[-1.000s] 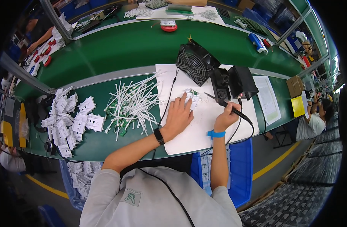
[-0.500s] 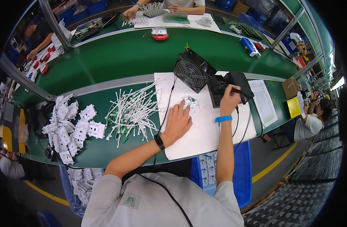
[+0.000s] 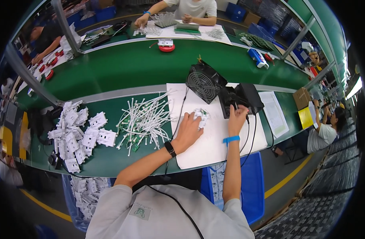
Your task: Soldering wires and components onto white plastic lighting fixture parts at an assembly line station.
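My left hand (image 3: 188, 130) rests on the white sheet. Its fingers hold a small white plastic housing (image 3: 201, 122) with a bit of green circuit board showing on it. My right hand (image 3: 238, 114) is raised in front of the black soldering-station box (image 3: 251, 97), fingers drawn together. Whatever they may grip is too small and dark to make out. Behind my left hand stands a black fan with a wire guard (image 3: 205, 83). To the left lie a heap of white-wired green circuit boards (image 3: 144, 121) and a pile of white housings (image 3: 77, 133).
Black cables (image 3: 252, 139) run down past my right hand. Papers (image 3: 274, 113) lie at the right. Beyond the metal rail, a green belt (image 3: 126, 65) carries a red-and-white device (image 3: 165, 46). A blue bin (image 3: 254, 187) stands below the bench; a co-worker (image 3: 196, 10) sits opposite.
My right hand has moved down and left from the black holder, where it gripped a dark handle. My left hand stays on the housing. The view has shifted slightly.
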Demonstrator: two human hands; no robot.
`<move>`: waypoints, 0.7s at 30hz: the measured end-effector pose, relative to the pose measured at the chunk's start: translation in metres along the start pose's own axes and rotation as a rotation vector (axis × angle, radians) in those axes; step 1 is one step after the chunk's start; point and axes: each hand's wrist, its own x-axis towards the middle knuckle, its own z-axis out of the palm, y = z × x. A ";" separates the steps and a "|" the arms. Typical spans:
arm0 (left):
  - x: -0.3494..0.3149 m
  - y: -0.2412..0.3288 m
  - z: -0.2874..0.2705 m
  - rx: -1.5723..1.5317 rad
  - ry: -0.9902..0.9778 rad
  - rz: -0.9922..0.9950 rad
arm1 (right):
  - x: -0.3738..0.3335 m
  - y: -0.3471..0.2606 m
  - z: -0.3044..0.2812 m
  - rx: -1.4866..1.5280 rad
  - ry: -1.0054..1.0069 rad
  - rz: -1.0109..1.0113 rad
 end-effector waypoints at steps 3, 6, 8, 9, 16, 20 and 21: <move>-0.002 0.009 -0.026 -0.014 0.000 -0.003 | -0.031 -0.014 -0.015 0.177 0.017 -0.015; 0.009 0.014 -0.080 -0.020 -0.005 -0.027 | -0.048 -0.015 -0.041 0.159 -0.075 0.033; 0.020 -0.006 -0.116 -0.005 0.099 -0.137 | -0.060 -0.011 -0.053 0.182 -0.125 0.043; 0.027 -0.018 -0.137 0.069 0.192 -0.138 | -0.064 -0.009 -0.060 0.152 -0.152 0.059; 0.053 -0.251 -0.206 0.618 0.492 -0.632 | -0.089 -0.041 -0.051 0.296 -0.151 0.037; 0.013 -0.256 -0.242 0.877 0.292 -0.656 | -0.100 -0.034 -0.042 0.363 -0.192 0.051; -0.001 -0.245 -0.265 0.809 0.172 -0.740 | -0.104 -0.044 -0.038 0.367 -0.196 0.051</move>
